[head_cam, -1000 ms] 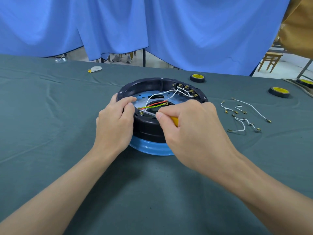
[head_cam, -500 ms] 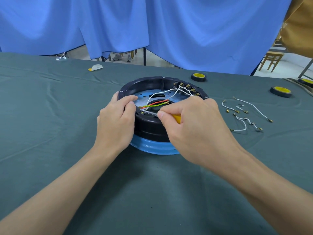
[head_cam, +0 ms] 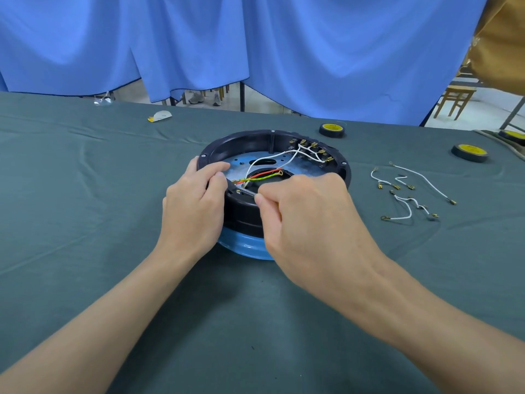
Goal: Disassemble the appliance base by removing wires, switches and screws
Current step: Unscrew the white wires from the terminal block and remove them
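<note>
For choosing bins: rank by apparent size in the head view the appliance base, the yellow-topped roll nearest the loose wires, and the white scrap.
1. appliance base
2. yellow-topped roll
3. white scrap, smaller-looking but farther, so unsure

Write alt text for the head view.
Two bare hands work on a black appliance base on a grey-green tablecloth: the left hand grips its near rim, the right hand holds a screwdriver whose shaft reaches beside red, green-yellow and white wires. Loose white wires lie to its right.
</note>
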Demonstrator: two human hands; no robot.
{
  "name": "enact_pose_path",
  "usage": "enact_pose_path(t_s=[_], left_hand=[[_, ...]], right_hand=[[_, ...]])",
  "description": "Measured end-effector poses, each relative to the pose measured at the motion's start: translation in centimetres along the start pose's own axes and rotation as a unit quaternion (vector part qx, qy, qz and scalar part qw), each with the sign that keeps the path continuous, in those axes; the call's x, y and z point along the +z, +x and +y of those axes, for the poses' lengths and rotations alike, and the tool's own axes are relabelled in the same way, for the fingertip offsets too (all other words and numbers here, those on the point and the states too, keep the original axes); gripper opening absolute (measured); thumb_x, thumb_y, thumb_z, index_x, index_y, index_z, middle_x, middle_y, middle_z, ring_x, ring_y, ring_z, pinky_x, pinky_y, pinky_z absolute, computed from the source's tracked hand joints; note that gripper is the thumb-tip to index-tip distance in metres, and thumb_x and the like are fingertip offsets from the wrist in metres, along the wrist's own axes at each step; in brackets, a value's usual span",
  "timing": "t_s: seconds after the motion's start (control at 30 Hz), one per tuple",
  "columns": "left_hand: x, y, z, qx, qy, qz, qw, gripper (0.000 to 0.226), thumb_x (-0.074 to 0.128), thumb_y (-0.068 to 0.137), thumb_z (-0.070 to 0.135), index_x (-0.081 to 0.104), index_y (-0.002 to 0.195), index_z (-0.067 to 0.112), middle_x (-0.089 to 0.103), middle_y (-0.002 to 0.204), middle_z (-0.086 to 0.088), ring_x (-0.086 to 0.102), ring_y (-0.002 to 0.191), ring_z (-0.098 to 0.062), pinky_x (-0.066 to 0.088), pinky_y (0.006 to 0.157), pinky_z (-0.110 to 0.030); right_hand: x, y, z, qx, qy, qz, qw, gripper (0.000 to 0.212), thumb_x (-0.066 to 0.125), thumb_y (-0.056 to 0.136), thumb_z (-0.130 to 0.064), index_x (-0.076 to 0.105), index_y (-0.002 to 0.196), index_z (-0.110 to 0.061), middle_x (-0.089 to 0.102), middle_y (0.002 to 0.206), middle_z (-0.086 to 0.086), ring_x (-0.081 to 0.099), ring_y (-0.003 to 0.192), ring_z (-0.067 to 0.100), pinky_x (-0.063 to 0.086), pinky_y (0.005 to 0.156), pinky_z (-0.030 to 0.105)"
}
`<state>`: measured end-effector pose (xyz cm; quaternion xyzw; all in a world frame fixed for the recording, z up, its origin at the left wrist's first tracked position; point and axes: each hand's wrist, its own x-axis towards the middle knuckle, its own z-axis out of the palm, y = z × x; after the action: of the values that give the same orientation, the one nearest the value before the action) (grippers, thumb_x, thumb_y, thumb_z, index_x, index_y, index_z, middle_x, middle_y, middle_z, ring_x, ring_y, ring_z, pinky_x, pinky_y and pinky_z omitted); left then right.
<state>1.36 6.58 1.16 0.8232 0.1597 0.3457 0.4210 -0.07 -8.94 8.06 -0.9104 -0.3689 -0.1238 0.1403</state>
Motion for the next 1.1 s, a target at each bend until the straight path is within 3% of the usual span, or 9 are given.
enact_pose_path(t_s=[0.1,0.17,0.27,0.5,0.6,0.67,0.77,1.0,1.1], left_hand=[[0.0,0.0,-0.1,-0.001,0.001,0.001,1.000,0.046,0.033,0.082,0.033,0.070,0.109,0.026,0.063,0.111,0.010,0.048,0.089,-0.006,0.035,0.082,-0.030],[0.0,-0.1,-0.1,0.003,0.001,0.000,1.000,0.046,0.033,0.082,0.033,0.070,0.109,0.026,0.062,0.114,0.013,0.048,0.090,-0.004,0.035,0.081,-0.028],[0.1,-0.1,-0.1,0.008,0.008,0.003,1.000,0.047,0.032,0.083,0.033,0.070,0.109,0.025,0.061,0.116,0.015,0.048,0.090,-0.004,0.034,0.080,-0.028],[0.2,0.1,-0.1,0.011,0.015,0.008,1.000,0.046,0.033,0.083,0.032,0.070,0.109,0.025,0.061,0.117,0.016,0.049,0.091,-0.005,0.033,0.079,-0.027],[0.2,0.0,-0.1,0.013,0.017,0.006,1.000,0.046,0.033,0.084,0.032,0.070,0.109,0.025,0.061,0.115,0.015,0.047,0.089,-0.004,0.032,0.078,-0.026],[0.1,-0.1,-0.1,0.013,0.016,0.004,1.000,0.046,0.033,0.084,0.033,0.070,0.110,0.026,0.061,0.112,0.014,0.046,0.088,-0.004,0.031,0.077,-0.026],[0.1,0.0,0.0,0.011,0.016,0.002,1.000,0.047,0.032,0.084,0.033,0.070,0.111,0.026,0.061,0.113,0.015,0.045,0.089,-0.002,0.030,0.077,-0.026],[0.0,-0.2,0.3,0.002,0.015,0.005,1.000,0.048,0.032,0.083,0.033,0.070,0.112,0.024,0.062,0.116,0.012,0.048,0.091,-0.007,0.035,0.083,-0.030],[0.1,-0.2,0.4,-0.003,0.009,0.007,1.000,0.048,0.032,0.083,0.032,0.070,0.111,0.025,0.062,0.111,0.010,0.048,0.089,-0.007,0.036,0.083,-0.031]], right_hand=[[0.2,0.0,0.1,-0.017,-0.002,0.010,1.000,0.042,0.049,0.093,-0.018,0.025,0.059,-0.018,0.028,0.055,-0.001,0.022,0.052,0.014,0.017,0.049,0.025],[0.3,0.2,0.8,-0.019,0.039,0.022,0.999,0.042,0.049,0.094,-0.017,0.032,0.056,-0.020,0.031,0.053,-0.002,0.027,0.052,0.019,0.028,0.053,0.027],[0.3,0.4,2.2,0.008,0.119,0.052,0.992,0.044,0.050,0.095,-0.016,0.030,0.055,-0.013,0.025,0.048,0.003,0.020,0.057,0.025,0.035,0.078,0.033],[0.3,0.7,2.8,0.009,0.164,0.057,0.985,0.049,0.050,0.095,-0.016,0.026,0.053,-0.013,0.024,0.048,0.005,0.021,0.059,0.021,0.031,0.082,0.026],[0.2,0.8,3.2,0.020,0.179,0.052,0.982,0.047,0.051,0.095,-0.020,0.031,0.053,-0.010,0.028,0.048,0.000,0.024,0.058,0.018,0.031,0.069,0.014],[0.1,0.8,3.4,0.027,0.181,0.046,0.982,0.044,0.051,0.094,-0.020,0.035,0.055,-0.007,0.024,0.047,0.001,0.025,0.056,0.018,0.034,0.065,0.017],[0.0,0.8,3.4,0.029,0.172,0.043,0.984,0.044,0.051,0.094,-0.020,0.033,0.056,-0.008,0.022,0.048,0.001,0.024,0.057,0.017,0.034,0.081,0.023],[0.0,0.6,2.7,0.008,0.121,0.029,0.992,0.046,0.048,0.096,-0.020,0.033,0.054,-0.010,0.022,0.048,0.004,0.019,0.055,0.025,0.032,0.085,0.035],[-0.4,0.5,1.9,-0.011,0.077,0.016,0.997,0.048,0.046,0.097,-0.019,0.030,0.052,-0.013,0.022,0.049,0.002,0.021,0.052,0.024,0.035,0.066,0.032]])
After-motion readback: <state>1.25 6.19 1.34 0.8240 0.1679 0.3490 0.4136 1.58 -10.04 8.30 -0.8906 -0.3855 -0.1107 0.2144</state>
